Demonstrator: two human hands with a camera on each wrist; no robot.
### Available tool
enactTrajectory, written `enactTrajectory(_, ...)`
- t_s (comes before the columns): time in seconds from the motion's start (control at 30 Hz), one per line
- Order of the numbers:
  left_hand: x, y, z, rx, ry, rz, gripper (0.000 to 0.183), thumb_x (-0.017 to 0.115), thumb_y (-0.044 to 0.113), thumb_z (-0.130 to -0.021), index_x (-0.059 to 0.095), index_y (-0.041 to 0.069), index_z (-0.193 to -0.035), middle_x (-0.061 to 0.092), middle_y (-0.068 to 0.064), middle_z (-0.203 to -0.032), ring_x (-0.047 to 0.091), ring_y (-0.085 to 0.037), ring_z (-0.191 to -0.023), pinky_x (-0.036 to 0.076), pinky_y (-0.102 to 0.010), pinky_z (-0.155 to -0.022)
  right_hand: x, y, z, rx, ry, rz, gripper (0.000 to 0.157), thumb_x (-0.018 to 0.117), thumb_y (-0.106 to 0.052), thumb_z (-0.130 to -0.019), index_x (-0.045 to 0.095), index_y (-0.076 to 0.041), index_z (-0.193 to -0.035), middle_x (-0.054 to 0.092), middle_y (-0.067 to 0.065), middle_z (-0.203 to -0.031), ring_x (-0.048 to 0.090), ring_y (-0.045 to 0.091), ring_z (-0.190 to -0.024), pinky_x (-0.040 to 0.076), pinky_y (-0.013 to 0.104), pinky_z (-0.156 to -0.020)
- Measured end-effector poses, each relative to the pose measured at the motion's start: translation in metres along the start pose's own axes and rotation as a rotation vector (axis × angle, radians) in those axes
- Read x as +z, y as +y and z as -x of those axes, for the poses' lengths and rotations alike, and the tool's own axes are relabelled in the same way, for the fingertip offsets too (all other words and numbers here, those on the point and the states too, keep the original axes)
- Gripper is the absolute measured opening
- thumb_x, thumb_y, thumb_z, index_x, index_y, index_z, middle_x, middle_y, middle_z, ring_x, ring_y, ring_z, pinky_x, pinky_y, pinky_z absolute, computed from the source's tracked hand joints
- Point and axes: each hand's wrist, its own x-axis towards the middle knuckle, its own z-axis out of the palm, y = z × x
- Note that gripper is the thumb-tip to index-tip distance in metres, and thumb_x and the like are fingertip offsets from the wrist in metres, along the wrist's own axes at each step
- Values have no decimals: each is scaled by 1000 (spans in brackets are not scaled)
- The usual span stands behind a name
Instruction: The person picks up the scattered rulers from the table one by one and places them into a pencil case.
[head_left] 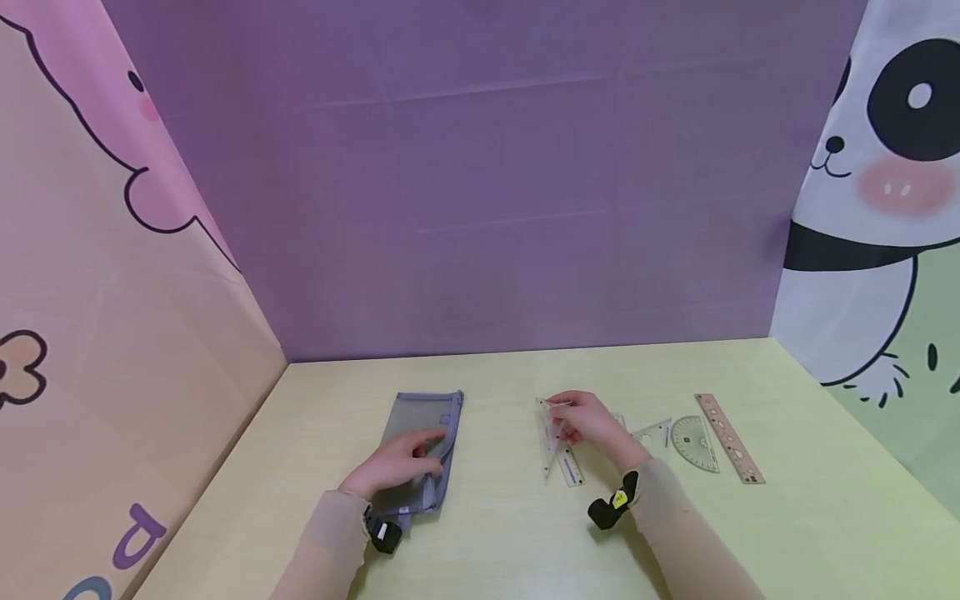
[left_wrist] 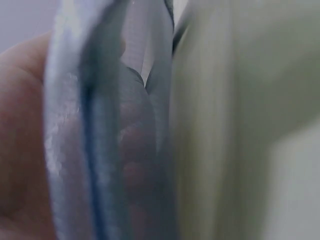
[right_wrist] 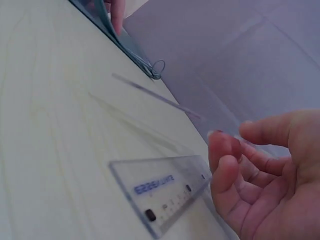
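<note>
A grey mesh zip pouch (head_left: 423, 408) with blue-violet trim lies on the left of the table. My left hand (head_left: 397, 461) grips its raised zip edge, with fingers showing through the mesh (left_wrist: 137, 125) in the left wrist view. To the right, my right hand (head_left: 588, 423) pinches a clear set square (head_left: 549, 442) between thumb and fingertips, the piece tilted up off the table. Below that hand is a clear straight ruler (head_left: 572, 468) with blue lettering; its printed end (right_wrist: 157, 187) shows close by the fingers in the right wrist view.
Right of my right wrist lie another clear set square (head_left: 657, 437), a clear protractor (head_left: 694, 443) and a pink ruler (head_left: 730, 439). A purple cloth wall (head_left: 480, 208) stands at the table's back edge, with printed cartoon panels at both sides.
</note>
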Motion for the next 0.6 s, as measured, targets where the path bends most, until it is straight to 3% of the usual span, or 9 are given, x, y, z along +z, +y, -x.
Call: enactTrajectory(0.6, 2, -5, -2, -29, -6, 0, 61, 68, 20, -83, 52, 5, -140, 41, 1, -71, 37, -14, -64, 30, -28, -55, -9, 3, -2, 55, -83, -268, 41, 53, -8, -97, 49, 7, -135, 58, 7, -90, 57, 12, -61, 48, 24, -58)
